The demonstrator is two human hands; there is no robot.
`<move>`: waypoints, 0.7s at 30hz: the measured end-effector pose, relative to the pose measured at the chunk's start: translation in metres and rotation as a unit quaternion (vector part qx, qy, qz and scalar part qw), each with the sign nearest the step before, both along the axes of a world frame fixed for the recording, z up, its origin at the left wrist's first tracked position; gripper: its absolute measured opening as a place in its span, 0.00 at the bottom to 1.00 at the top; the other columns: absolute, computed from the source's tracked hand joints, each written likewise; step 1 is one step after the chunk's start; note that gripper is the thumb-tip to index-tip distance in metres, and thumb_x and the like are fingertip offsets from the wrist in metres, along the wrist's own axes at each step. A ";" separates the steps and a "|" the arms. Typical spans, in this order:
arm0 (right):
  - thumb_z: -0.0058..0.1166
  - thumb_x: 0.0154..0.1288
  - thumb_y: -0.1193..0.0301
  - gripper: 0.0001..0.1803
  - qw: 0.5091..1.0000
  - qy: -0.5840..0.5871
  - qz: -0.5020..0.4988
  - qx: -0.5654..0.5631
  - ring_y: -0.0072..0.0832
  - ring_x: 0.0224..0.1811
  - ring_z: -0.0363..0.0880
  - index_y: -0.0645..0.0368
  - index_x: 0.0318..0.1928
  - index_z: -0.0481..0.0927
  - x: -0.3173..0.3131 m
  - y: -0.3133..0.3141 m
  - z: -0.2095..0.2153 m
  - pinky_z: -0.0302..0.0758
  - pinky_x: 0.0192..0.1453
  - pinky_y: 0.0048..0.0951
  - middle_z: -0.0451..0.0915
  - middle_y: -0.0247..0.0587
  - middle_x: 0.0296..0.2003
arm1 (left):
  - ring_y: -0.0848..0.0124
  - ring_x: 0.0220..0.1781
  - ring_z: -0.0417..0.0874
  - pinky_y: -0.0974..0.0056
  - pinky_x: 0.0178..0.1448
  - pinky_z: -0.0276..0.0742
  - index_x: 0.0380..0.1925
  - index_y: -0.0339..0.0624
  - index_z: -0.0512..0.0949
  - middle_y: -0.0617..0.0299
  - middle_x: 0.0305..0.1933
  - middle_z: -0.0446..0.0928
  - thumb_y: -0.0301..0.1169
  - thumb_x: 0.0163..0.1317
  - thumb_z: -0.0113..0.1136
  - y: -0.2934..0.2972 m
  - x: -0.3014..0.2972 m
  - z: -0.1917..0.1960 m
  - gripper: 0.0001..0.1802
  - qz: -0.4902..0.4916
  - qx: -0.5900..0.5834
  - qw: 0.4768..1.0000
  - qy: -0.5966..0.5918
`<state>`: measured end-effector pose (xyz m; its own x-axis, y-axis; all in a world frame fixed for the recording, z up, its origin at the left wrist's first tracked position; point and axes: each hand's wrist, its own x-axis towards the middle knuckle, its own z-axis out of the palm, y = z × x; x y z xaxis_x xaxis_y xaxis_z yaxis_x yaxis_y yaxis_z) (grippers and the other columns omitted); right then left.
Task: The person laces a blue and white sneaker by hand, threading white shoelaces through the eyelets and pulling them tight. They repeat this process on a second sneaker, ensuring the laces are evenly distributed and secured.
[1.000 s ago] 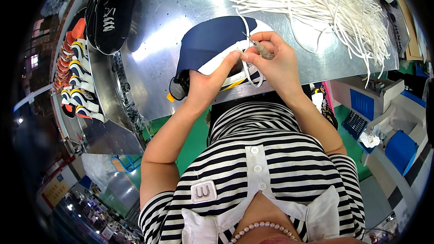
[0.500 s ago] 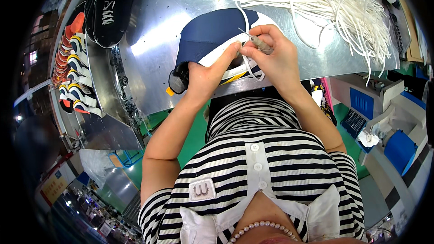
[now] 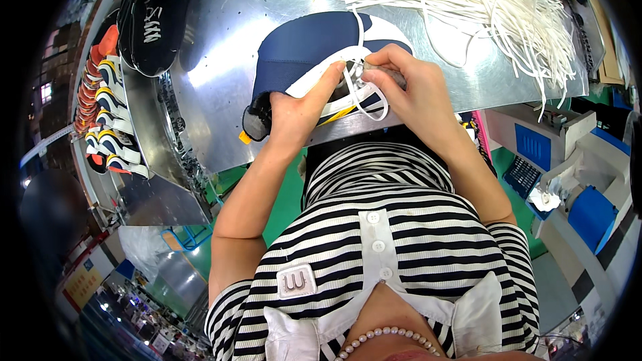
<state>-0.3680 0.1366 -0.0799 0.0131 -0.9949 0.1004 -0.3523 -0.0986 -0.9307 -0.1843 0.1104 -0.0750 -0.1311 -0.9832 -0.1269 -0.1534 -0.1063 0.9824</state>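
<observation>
A navy and white shoe upper (image 3: 287, 53) lies on its side near the table's front edge, its dark-lined collar on the left. My left hand (image 3: 297, 110) is closed on it, thumb along the white eyelet edge. A white shoelace (image 3: 386, 108) runs over the upper and loops down in front of the opening. My right hand (image 3: 418, 97) pinches an awl-like tool (image 3: 394, 77) by its greyish handle at the eyelets. The thin tip of the tool is hidden, and my right fingertips are close to the lace.
A heap of white laces (image 3: 461, 0) spreads over the far right of the metal table (image 3: 217, 110). Stacked black shoe parts (image 3: 154, 27) stand at the far left. Beyond the left edge, more uppers (image 3: 117, 117) hang in a row. Grey and blue equipment (image 3: 535, 147) stands right.
The tool's thin tip, visible before above the eyelet edge, is now out of sight among the eyelets. My right fingers have shifted slightly down, and the lace loop hangs rounder and wider.
</observation>
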 end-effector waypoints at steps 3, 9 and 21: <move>0.59 0.62 0.72 0.06 0.998 0.043 0.026 -0.021 0.43 0.28 0.83 0.61 0.35 0.80 -0.002 -0.007 0.005 0.76 0.32 0.38 0.82 0.48 0.24 | 0.75 0.38 0.85 0.71 0.43 0.79 0.41 0.34 0.82 0.61 0.38 0.85 0.26 0.60 0.68 0.000 0.001 0.000 0.11 -0.011 0.003 1.000 -0.001; 0.56 0.61 0.72 0.05 0.958 0.263 0.099 -0.058 0.45 0.28 0.82 0.61 0.33 0.77 0.007 -0.021 0.010 0.76 0.32 0.41 0.81 0.47 0.24 | 0.70 0.40 0.84 0.67 0.46 0.79 0.42 0.32 0.81 0.59 0.39 0.84 0.25 0.62 0.64 0.011 -0.007 -0.008 0.10 -0.061 -0.097 0.992 -0.044; 0.55 0.68 0.72 0.10 0.991 0.082 -0.005 -0.107 0.45 0.39 0.83 0.60 0.48 0.75 0.000 -0.036 -0.023 0.78 0.41 0.36 0.82 0.49 0.38 | 0.74 0.43 0.81 0.67 0.49 0.78 0.48 0.36 0.79 0.63 0.43 0.82 0.27 0.57 0.70 -0.023 0.010 0.007 0.18 -0.098 0.128 0.987 -0.023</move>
